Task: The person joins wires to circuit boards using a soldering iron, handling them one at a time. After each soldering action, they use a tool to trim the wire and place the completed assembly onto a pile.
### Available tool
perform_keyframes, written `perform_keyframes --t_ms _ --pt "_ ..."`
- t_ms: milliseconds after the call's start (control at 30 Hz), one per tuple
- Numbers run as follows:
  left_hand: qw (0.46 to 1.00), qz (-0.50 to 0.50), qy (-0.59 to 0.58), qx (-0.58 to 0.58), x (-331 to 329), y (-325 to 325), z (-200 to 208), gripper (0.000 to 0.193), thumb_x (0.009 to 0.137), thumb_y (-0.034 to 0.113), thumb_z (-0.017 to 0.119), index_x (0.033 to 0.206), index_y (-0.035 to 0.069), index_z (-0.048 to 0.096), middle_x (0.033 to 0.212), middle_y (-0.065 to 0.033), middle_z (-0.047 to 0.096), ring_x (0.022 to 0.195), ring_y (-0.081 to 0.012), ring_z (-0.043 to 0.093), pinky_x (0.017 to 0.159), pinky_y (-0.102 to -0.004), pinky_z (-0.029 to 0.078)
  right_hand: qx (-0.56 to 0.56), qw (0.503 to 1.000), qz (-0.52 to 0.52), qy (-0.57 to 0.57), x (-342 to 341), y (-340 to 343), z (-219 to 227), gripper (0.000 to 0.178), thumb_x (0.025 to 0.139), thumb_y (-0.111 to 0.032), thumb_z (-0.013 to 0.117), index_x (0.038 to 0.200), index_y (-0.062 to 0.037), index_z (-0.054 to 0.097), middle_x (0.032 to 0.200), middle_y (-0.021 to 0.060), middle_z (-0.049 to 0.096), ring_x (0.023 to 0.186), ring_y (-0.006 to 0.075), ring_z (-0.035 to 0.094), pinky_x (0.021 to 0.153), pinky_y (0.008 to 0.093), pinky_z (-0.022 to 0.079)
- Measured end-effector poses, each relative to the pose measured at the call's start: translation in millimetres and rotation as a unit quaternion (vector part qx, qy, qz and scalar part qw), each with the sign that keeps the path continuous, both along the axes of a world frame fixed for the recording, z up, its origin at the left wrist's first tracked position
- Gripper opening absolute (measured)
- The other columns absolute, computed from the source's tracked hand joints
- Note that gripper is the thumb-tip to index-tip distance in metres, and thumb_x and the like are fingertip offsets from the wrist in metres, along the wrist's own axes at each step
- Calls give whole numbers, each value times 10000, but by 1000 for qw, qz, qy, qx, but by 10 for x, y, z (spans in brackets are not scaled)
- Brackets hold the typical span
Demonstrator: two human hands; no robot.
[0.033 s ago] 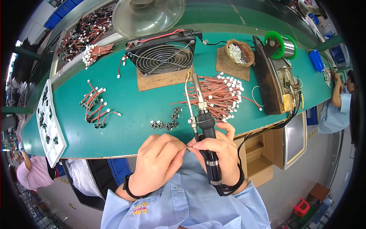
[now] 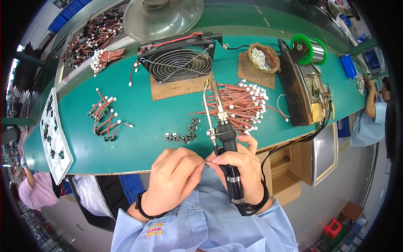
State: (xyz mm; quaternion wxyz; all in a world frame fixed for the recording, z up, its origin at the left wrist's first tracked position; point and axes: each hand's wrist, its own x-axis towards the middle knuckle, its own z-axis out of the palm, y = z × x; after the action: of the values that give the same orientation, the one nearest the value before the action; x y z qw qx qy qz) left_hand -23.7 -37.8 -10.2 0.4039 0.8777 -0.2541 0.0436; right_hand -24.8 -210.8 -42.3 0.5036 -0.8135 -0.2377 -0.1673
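— Nothing has shifted since before?

— No. Left hand (image 2: 174, 180) pinches something tiny, hidden, at the green bench's (image 2: 138, 155) near edge; right hand (image 2: 243, 168) clasps the soldering iron (image 2: 222, 130), tip over open mat between loose connectors (image 2: 182, 136) and the red wire bundle (image 2: 245, 105).

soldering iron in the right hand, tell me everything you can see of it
The soldering iron has a black handle, a slim metal shaft and a thin metal feed tube bracketed alongside it. It points away from the person, tip raised near the fan, above the green bench mat. The right hand grips the handle, a black cord trailing past the wrist. The left hand meets the right hand's fingertips beside it.
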Motion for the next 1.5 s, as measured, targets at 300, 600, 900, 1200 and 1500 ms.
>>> perform_keyframes --t_ms 300,600,900,1200,1500 --pt "979 -14 160 -123 2 61 21 98 769 -57 585 858 -24 560 790 -115 583 715 -216 569 655 -277 445 124 987 18 97 -54 58 -44 429 691 33 714 1019 -115 480 766 -22 608 624 156 542 838 361 325" --pt "962 72 193 -180 -48 95 -42 201 842 -18 526 1030 -41 592 929 -126 569 818 -160 560 697 -259 452 228 954 15 194 -57 23 -15 449 763 69 645 1057 -87 344 805 98 537 692 98 534 590 228 435" --pt "935 143 226 -231 -169 178 17 267 841 8 554 1104 -39 551 960 -110 554 835 -148 557 757 -257 446 235 955 22 182 -72 -18 0 480 750 75 654 1064 -93 333 804 107 552 687 111 549 589 238 440" --pt "855 105 312 -402 -19 88 -75 214 820 20 602 1018 -35 545 964 -89 555 851 -154 572 771 -273 453 126 985 22 118 -83 28 115 461 726 53 682 1026 -94 365 803 132 577 684 140 564 599 250 453" --pt "706 15 462 -536 -8 114 -209 220 871 76 588 1075 2 548 1002 -59 569 896 -133 566 770 -266 459 146 982 26 116 -74 114 126 454 712 28 701 1009 -98 381 791 92 597 713 139 541 622 248 419"
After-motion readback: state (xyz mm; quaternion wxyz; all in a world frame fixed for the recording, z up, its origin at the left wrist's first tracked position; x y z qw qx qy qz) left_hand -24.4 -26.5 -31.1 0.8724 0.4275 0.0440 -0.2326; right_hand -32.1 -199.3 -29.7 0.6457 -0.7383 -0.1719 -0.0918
